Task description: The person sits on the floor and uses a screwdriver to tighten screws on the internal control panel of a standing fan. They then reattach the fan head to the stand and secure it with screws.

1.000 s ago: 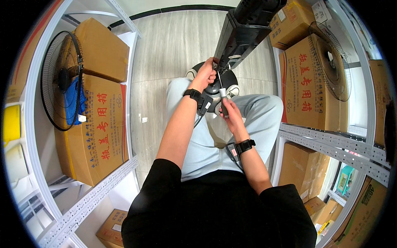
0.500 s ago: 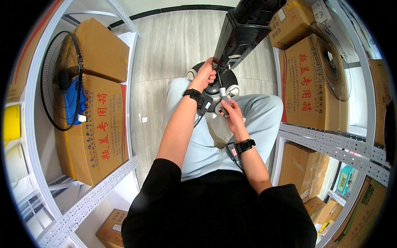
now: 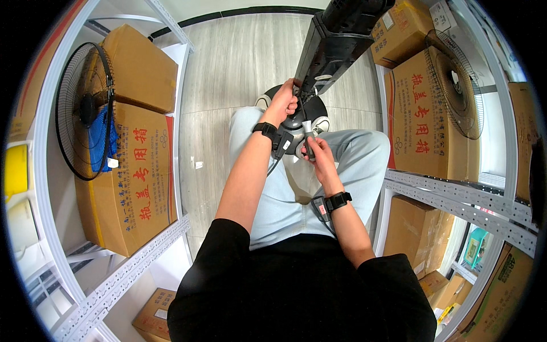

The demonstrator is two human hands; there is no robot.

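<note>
A black tower-shaped appliance [image 3: 333, 54] rises from a round black base [image 3: 314, 106] between my knees, leaning toward the upper right. My left hand [image 3: 283, 102] is closed round the lower end of it, beside the joint above the base; its fingertips are partly hidden. My right hand [image 3: 320, 155] grips a screwdriver [image 3: 308, 137] with a grey and white handle, its shaft reaching up to that joint. Both wrists carry black strapped devices.
Metal shelving [image 3: 68, 306] stands on both sides, holding cardboard boxes [image 3: 142, 68]. A black fan grille [image 3: 64, 114] leans on the left boxes over blue cloth [image 3: 102, 134]; another grille [image 3: 467, 97] leans on the right ones. A pale plank floor [image 3: 216, 62] lies between.
The fingers of my right hand have shifted slightly on the screwdriver handle, which has turned a little. My left hand and the black appliance look unmoved.
</note>
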